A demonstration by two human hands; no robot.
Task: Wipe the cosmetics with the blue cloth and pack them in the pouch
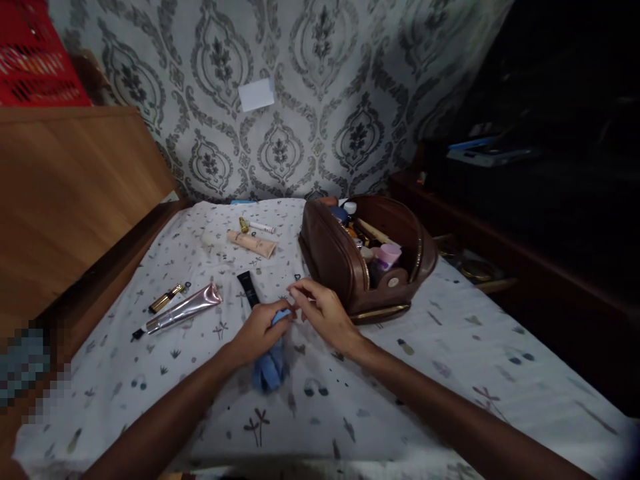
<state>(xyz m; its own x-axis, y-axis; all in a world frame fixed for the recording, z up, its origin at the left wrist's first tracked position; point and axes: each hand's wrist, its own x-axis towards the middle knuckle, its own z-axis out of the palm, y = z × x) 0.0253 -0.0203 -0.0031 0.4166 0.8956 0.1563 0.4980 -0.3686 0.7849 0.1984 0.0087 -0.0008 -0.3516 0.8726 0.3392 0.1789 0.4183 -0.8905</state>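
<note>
Left hand (260, 330) closed around the upper end of a blue cloth (270, 373), which hangs down onto the printed sheet (450, 347) near its front middle. Right hand (325, 313) with fingers curled, fingertips meeting the left hand at the cloth's top; whether it grips cannot be told. Just behind the hands, a black tube (247, 288); its lettering is too small to read. Left of this, a pink metallic tube (185, 310) and a gold stick (165, 299), both unreadable. Further back, a peach tube (251, 244). Right, an open brown pouch (340, 260), full, just beside the right hand. A wooden board (65, 200) edges the left side; bare sheet lies front and right.
</note>
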